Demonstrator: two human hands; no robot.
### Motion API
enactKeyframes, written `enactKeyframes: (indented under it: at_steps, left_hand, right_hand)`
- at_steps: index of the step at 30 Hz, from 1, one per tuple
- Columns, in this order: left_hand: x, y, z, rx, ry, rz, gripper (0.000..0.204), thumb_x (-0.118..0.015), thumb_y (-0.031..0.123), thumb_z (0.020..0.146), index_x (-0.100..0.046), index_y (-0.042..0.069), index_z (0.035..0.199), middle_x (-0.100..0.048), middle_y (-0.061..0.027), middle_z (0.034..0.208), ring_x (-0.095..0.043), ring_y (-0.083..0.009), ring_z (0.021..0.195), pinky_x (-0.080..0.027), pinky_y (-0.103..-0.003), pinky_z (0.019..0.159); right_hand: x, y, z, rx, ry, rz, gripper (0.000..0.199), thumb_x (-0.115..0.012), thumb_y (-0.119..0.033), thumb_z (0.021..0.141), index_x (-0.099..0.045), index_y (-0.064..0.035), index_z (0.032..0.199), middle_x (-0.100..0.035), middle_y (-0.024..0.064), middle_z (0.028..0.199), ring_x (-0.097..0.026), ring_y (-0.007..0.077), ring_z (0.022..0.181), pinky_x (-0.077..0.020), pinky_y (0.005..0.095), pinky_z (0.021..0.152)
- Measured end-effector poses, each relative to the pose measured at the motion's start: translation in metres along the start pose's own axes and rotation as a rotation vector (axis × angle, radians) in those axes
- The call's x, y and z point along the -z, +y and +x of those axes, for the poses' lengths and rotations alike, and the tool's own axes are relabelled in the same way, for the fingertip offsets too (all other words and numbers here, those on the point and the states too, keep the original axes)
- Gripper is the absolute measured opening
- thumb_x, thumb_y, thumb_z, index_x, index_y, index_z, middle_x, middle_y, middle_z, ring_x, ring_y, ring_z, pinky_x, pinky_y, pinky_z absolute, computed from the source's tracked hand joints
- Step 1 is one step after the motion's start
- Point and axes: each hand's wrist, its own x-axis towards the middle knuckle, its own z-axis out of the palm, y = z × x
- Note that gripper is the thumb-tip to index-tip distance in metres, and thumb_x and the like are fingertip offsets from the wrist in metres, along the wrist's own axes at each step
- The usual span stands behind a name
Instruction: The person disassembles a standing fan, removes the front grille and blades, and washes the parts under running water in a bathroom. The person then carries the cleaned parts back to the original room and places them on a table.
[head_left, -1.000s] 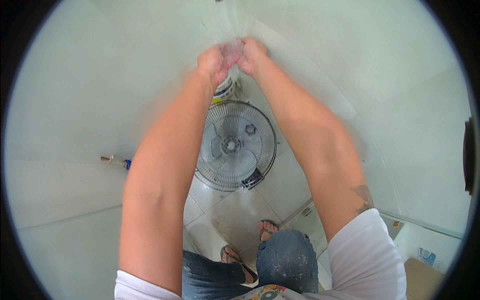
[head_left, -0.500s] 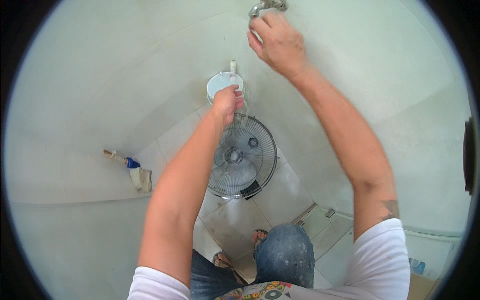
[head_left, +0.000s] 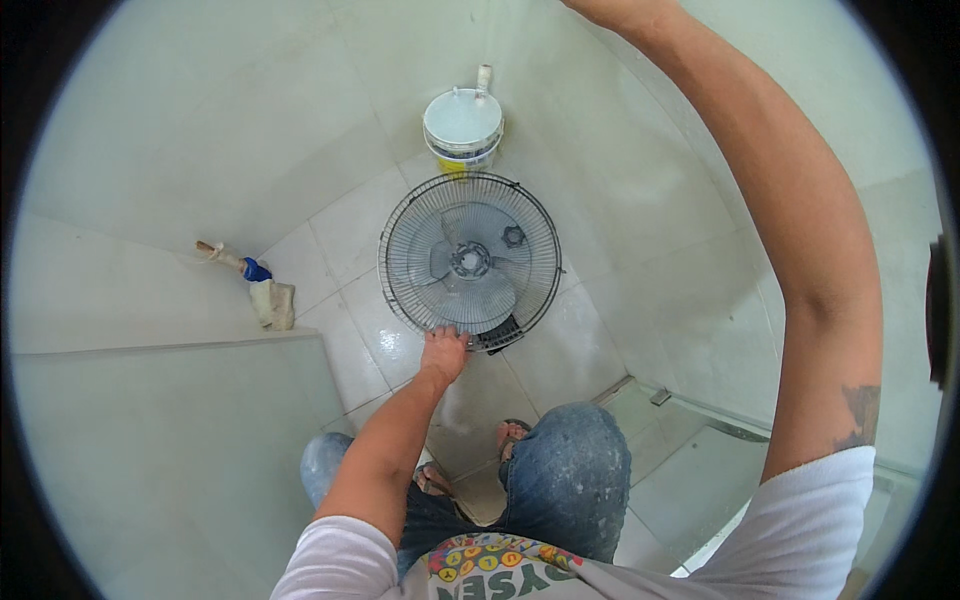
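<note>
A round wire fan guard lies on the tiled floor at frame centre. The left hand grips its lower rim. The right arm rises off the top edge — hand out of view, grip unknowable. Above sits a white bucket; a rag lies left.

A white plastic bucket with a closed lid stands on the pale glossy floor tiles, close to the corner where the light tiled walls meet. A short white pipe stub rises just behind it. Near the left wall lies a wooden-handled brush with a blue collar, beside a crumpled beige rag. A glass panel runs along the lower right.
</note>
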Motion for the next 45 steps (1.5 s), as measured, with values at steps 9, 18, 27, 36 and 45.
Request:
enactKeyframes:
  at_steps: [9,18,27,36,45]
  left_hand:
    - [-0.003,0.018,0.030,-0.004,0.065,-0.088,0.032,-0.065,0.036,0.098,-0.072,0.017,0.123,-0.067,-0.0153,0.121,-0.062,-0.0367,0.117,-0.052,-0.058,0.093]
    - [0.093,0.044,0.008,-0.114,0.413,-0.236,0.024,-0.059,0.031,0.102,-0.067,0.009,0.096,-0.074,-0.0175,0.084,-0.074,-0.0372,0.077,-0.057,-0.054,0.067]
    - [0.339,-0.018,0.050,-0.129,0.317,-1.025,0.037,-0.056,0.035,0.108,-0.068,0.000,0.102,-0.074,-0.0158,0.083,-0.071,-0.0230,0.066,-0.057,-0.038,0.058]
    - [0.397,-0.080,0.042,-0.027,0.308,-1.389,0.045,-0.046,0.042,0.112,-0.063,0.002,0.123,-0.074,-0.0131,0.102,-0.072,-0.0174,0.078,-0.057,-0.029,0.064]
    - [0.380,-0.135,0.024,0.101,0.651,-1.744,0.050,-0.045,0.047,0.112,-0.057,0.002,0.131,-0.070,-0.0103,0.108,-0.069,-0.0170,0.082,-0.055,-0.027,0.064]
  right_hand:
    - [0.029,-0.002,0.006,0.017,-0.048,0.063,0.028,-0.075,-0.029,0.092,-0.075,-0.0055,0.106,-0.073,0.0147,0.105,-0.072,0.0328,0.098,-0.0582,0.0449,0.084]
    - [-0.029,-0.050,-0.076,-0.445,0.371,0.564,0.042,-0.064,-0.046,0.100,-0.077,-0.0071,0.111,-0.077,0.0146,0.099,-0.073,0.0312,0.088,-0.0566,0.0406,0.076]
    - [-0.132,-0.212,-0.246,-1.485,-0.230,1.666,0.066,-0.051,-0.061,0.105,-0.065,-0.0037,0.133,-0.068,0.0098,0.122,-0.063,0.0218,0.102,-0.0521,0.0364,0.085]
    - [-0.175,-0.248,-0.253,-1.424,-0.403,1.765,0.085,-0.047,-0.071,0.102,-0.049,-0.0029,0.152,-0.059,0.0143,0.140,-0.058,0.0288,0.122,-0.0493,0.0432,0.100]
    - [-0.186,-0.264,-0.214,-1.824,-0.356,2.111,0.091,-0.054,-0.073,0.098,-0.051,0.0024,0.149,-0.057,0.0208,0.147,-0.053,0.0343,0.137,-0.0435,0.0451,0.112]
